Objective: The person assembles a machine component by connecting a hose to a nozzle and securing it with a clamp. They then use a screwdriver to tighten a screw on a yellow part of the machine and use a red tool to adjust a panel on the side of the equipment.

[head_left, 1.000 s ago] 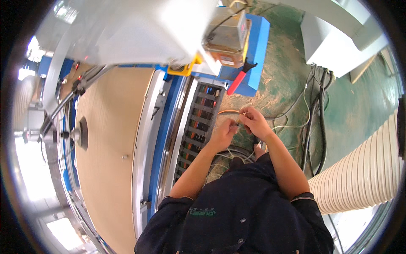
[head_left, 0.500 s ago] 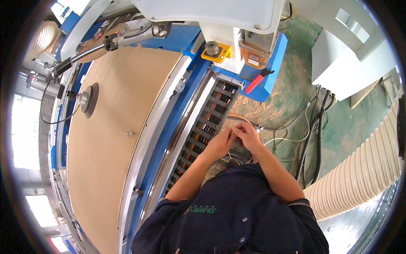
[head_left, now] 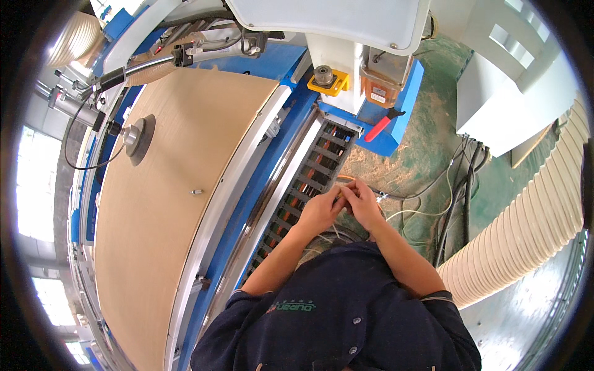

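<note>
My left hand (head_left: 320,212) and my right hand (head_left: 364,205) meet in front of my body. Their fingers are pinched together at the tips. Something small and yellowish may be between them, but it is too small to name. Just beyond the fingers runs an orange hose (head_left: 348,178), partly hidden by my right hand. A slotted cable chain (head_left: 303,179) filled with wires lies right beside my left hand. Pale thin cables come out below the hands, and I cannot tell whether either hand holds one.
To the left, a machine bed carries a large tan board (head_left: 161,247) with a small metal fitting (head_left: 196,191) and a round suction cup (head_left: 141,141). A red-handled wrench (head_left: 380,127) rests on a blue ledge. Black cables (head_left: 461,204) and a ribbed duct (head_left: 513,247) occupy the right side.
The view has shifted slightly, so the machine appears a little lower and further right. My hands stay pinched together in nearly the same pose.
</note>
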Motion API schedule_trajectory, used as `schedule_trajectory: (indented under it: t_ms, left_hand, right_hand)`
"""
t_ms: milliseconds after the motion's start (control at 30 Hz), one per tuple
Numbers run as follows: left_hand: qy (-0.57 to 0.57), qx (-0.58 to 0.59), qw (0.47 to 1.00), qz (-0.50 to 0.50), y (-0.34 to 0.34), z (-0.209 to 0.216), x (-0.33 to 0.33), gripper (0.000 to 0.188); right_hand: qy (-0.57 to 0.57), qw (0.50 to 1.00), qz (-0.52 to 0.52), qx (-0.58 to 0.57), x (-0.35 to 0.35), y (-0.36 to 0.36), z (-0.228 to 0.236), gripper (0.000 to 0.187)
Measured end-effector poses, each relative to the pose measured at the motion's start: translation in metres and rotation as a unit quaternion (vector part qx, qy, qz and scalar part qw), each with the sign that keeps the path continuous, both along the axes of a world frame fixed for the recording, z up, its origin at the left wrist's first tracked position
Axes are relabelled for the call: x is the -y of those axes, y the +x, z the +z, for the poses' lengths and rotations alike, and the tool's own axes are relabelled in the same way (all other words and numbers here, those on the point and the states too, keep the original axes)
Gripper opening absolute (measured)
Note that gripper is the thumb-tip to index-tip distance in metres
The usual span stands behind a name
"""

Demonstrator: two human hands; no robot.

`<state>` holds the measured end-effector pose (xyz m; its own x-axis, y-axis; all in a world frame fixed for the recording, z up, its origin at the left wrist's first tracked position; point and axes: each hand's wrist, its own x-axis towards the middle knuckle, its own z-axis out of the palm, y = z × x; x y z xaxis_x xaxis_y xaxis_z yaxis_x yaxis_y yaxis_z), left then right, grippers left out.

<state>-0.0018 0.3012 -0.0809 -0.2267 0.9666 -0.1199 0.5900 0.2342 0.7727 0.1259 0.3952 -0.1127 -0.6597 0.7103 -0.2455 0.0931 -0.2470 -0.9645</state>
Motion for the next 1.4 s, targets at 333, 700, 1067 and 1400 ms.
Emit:
schedule_trajectory:
  t_ms: [333,700,1067,1400]
  left_hand:
    - [0.046,-0.128,0.991,0.004,0.009,0.007,-0.004,0.025]
    - [0.088,-0.042,0.995,-0.023,0.005,-0.001,-0.012,0.02]
    - [0.126,-0.091,0.987,-0.028,0.01,-0.002,-0.012,0.02]
    - [0.13,-0.125,0.983,0.014,0.019,-0.012,-0.016,0.02]
  right_hand:
    - [0.0,1.0,-0.01,-0.019,-0.006,0.001,-0.001,0.018]
    - [-0.079,0.991,0.065,0.09,-0.023,0.007,0.019,0.03]
    - [0.029,0.99,0.097,0.101,-0.021,0.009,0.004,0.032]
    - [0.126,0.983,-0.014,0.13,-0.006,0.003,-0.016,0.034]
